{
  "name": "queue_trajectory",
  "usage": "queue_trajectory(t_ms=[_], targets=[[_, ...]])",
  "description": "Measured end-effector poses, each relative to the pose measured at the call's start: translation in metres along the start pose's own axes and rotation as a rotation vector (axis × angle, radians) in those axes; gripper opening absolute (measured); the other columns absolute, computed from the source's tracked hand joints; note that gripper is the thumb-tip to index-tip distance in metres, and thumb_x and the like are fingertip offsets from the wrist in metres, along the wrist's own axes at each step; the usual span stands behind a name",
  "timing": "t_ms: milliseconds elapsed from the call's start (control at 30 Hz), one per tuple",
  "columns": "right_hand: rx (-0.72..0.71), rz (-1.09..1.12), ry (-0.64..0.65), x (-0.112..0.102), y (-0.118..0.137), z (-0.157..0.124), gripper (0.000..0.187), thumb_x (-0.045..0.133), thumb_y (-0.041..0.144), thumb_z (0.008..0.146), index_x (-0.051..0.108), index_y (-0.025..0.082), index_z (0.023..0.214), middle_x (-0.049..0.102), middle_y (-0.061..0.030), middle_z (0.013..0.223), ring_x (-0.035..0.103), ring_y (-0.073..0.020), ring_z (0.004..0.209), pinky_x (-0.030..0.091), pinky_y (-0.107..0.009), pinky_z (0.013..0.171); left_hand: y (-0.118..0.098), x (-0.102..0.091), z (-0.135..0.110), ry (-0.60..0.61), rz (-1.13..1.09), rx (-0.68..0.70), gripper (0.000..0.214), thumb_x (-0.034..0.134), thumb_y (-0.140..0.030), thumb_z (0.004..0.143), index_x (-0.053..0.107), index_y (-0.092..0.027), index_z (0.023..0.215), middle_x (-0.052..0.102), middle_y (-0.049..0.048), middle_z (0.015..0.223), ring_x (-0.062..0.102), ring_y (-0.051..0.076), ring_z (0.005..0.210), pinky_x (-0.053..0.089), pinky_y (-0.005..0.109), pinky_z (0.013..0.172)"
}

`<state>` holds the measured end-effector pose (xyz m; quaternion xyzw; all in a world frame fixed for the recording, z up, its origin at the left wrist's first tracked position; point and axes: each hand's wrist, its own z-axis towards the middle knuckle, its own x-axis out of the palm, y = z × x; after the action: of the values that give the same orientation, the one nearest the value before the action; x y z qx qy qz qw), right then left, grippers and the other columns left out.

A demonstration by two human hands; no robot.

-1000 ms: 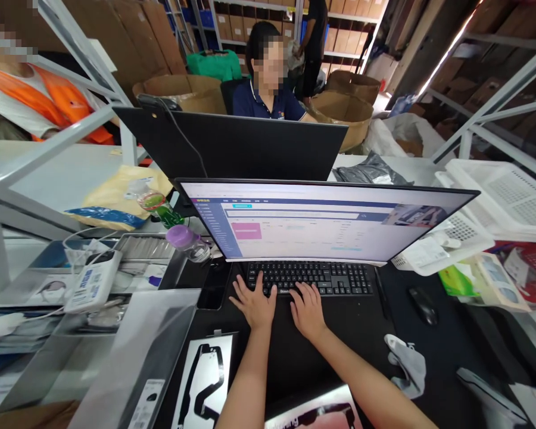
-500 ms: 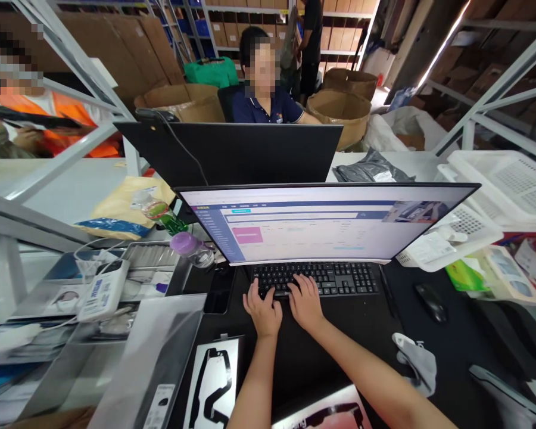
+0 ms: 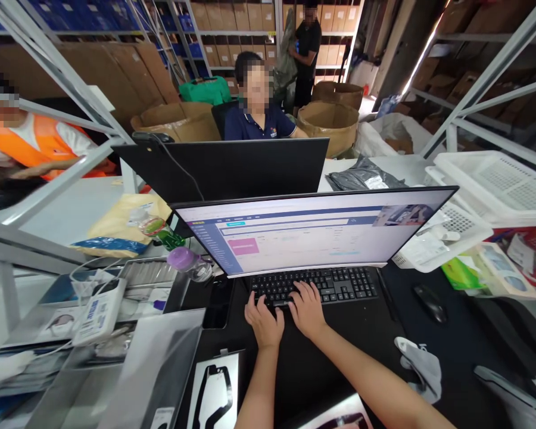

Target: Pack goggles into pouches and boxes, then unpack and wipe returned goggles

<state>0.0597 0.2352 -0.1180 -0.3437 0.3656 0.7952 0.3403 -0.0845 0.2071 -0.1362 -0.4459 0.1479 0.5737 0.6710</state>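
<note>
Both my hands rest on a black keyboard (image 3: pixel 339 282) on a black desk mat, below a wide curved monitor (image 3: pixel 308 232) with a web page on it. My left hand (image 3: pixel 263 319) lies over the keys at the keyboard's left part, fingers stretched onto them. My right hand (image 3: pixel 307 308) sits close beside it, fingers spread on the middle keys. Neither hand holds anything.
A black mouse (image 3: pixel 429 302) and a grey glove (image 3: pixel 422 366) lie to the right. White baskets (image 3: pixel 495 185) stand at the far right. Bottles (image 3: pixel 187 264), a phone (image 3: pixel 217 301), a scanner (image 3: pixel 99 313) and packaged goods (image 3: pixel 214 387) crowd the left. A seated person (image 3: pixel 256 113) faces me behind a second monitor (image 3: pixel 232 167).
The view has tilted up slightly, so desk and monitor sit lower in frame. My left hand has drawn in closer to my right on the keys.
</note>
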Motion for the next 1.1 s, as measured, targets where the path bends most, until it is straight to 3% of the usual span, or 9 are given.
queue_trajectory(t_ms=[267,433,567,700,900,1000,1100], targets=[[0.105,0.036,-0.074,-0.003,-0.009,0.001,0.004,0.053,0.02,0.09,0.057,0.021,0.092,0.061,-0.0119,0.119,0.05,-0.0266,0.119,0.028,-0.052,0.114,-0.003,-0.003,0.001,0.022,0.014,-0.023,0.044,0.058,-0.021,0.082,0.048,-0.009,0.123,0.038,0.0234,0.142,0.037,0.04,0.134,0.03,0.061,0.111],[0.122,0.02,-0.125,-0.004,-0.013,0.001,0.02,0.059,0.027,0.09,0.056,0.018,0.109,0.055,-0.0165,0.13,0.045,-0.0311,0.127,0.028,-0.058,0.113,-0.005,-0.005,0.003,0.03,0.02,-0.019,0.042,0.057,-0.02,0.083,0.048,-0.008,0.123,0.038,0.0239,0.142,0.036,0.038,0.136,0.03,0.059,0.113],[0.111,0.025,-0.146,-0.02,-0.03,-0.021,0.022,0.053,0.025,0.095,0.054,0.018,0.116,0.053,-0.0164,0.133,0.045,-0.03,0.129,0.033,-0.057,0.112,-0.005,-0.005,0.003,0.027,0.024,-0.026,0.04,0.057,-0.02,0.083,0.049,-0.008,0.121,0.04,0.024,0.14,0.038,0.037,0.134,0.031,0.059,0.112],[0.176,-0.053,-0.162,-0.052,-0.071,-0.065,0.021,0.051,0.023,0.094,0.056,0.018,0.114,0.053,-0.016,0.132,0.047,-0.0314,0.126,0.037,-0.057,0.108,-0.005,-0.005,0.002,0.034,0.024,-0.037,0.038,0.057,-0.021,0.084,0.051,-0.009,0.119,0.041,0.0245,0.14,0.038,0.038,0.134,0.032,0.06,0.111],[0.382,-0.312,-0.232,-0.129,-0.166,-0.134,0.027,0.049,0.031,0.092,0.06,0.015,0.111,0.055,-0.0201,0.13,0.051,-0.0352,0.121,0.04,-0.055,0.103,-0.005,-0.007,0.004,0.051,0.0,-0.078,0.033,0.053,-0.026,0.089,0.052,-0.01,0.118,0.043,0.0235,0.139,0.04,0.039,0.133,0.029,0.066,0.109],[0.51,-0.423,-0.276,-0.164,-0.213,-0.157,0.04,0.048,0.036,0.091,0.057,0.01,0.121,0.049,-0.0254,0.136,0.046,-0.0399,0.128,0.039,-0.058,0.104,-0.009,-0.01,0.009,0.042,-0.039,-0.103,0.032,0.052,-0.03,0.091,0.052,-0.012,0.117,0.044,0.0223,0.137,0.04,0.04,0.133,0.027,0.07,0.108],[0.608,-0.47,-0.268,-0.181,-0.25,-0.167,0.054,0.046,0.043,0.092,0.052,0.006,0.131,0.044,-0.0289,0.141,0.045,-0.042,0.131,0.042,-0.057,0.102,-0.019,-0.017,0.016,0.021,-0.088,-0.116,0.028,0.05,-0.027,0.09,0.055,-0.016,0.115,0.048,0.0191,0.132,0.041,0.041,0.132,0.027,0.07,0.108]])
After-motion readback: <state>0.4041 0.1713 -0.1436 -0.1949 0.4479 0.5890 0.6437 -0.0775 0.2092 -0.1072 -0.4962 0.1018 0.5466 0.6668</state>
